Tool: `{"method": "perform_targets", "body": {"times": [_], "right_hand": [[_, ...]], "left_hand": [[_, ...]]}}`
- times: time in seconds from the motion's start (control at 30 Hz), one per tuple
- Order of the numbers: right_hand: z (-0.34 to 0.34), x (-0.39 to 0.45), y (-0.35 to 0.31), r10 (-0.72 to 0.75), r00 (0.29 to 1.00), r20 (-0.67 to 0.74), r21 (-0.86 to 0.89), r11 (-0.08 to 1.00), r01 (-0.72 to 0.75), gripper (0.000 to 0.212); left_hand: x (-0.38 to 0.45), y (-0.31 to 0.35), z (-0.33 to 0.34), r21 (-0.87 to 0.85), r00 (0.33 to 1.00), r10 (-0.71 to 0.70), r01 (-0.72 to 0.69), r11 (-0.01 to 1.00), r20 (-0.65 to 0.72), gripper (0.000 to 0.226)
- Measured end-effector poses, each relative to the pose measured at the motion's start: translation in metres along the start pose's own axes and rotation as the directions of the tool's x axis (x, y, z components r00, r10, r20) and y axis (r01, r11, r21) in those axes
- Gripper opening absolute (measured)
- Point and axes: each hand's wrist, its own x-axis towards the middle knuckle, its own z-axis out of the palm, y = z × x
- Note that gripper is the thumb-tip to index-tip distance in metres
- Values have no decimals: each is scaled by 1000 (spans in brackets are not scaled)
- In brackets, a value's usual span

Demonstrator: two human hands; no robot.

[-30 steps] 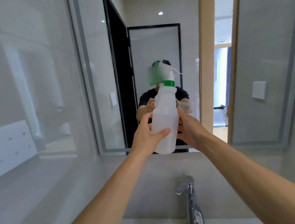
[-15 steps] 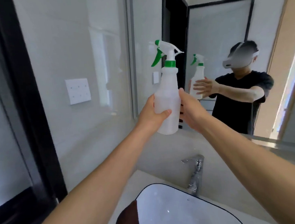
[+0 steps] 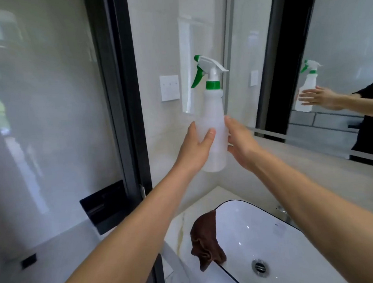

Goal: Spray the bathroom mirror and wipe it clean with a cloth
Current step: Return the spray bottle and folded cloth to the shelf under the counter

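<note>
A translucent white spray bottle (image 3: 212, 117) with a green trigger and collar is held upright at chest height in front of the tiled wall. My left hand (image 3: 195, 149) grips its lower body, thumb wrapped across the front. My right hand (image 3: 241, 141) rests flat against the bottle's right side, and in the reflection its fingers look straight. The mirror (image 3: 339, 28) fills the upper right and reflects the bottle and a hand. A brown cloth (image 3: 207, 240) hangs over the left rim of the white sink (image 3: 243, 221) below.
A black-framed glass door (image 3: 121, 90) stands on the left with a black ledge at its foot. A white wall switch (image 3: 169, 88) sits behind the bottle. The faucet (image 3: 283, 211) is partly hidden by my right forearm. A marble counter surrounds the sink.
My view has swung left and down, bringing the sink and brown cloth into sight. The bottle stays between both hands, and the mirror has slid to the right edge.
</note>
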Motion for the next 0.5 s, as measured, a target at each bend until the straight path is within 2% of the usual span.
{"method": "perform_targets", "body": {"times": [0.1,0.17,0.33,0.4,0.5], "right_hand": [[21,-15,13,24,1000,20,-5,1000,-24,39],[33,-28,21,42,998,38,20,999,-43,34],[55,-64,45,86,995,42,0,996,-86,49],[62,-78,58,100,994,54,-7,995,-99,43],[72,-92,78,111,989,93,-3,994,-112,41]], "left_hand": [[-23,-10,-17,-3,999,-44,44,999,-14,45],[-39,-15,-27,-2,997,-72,72,997,-19,46],[-85,-34,-41,24,989,-138,139,990,-52,72],[-102,-45,-45,14,984,-165,166,986,-73,82],[-128,-59,-49,-7,973,-204,204,979,-106,81]]}}
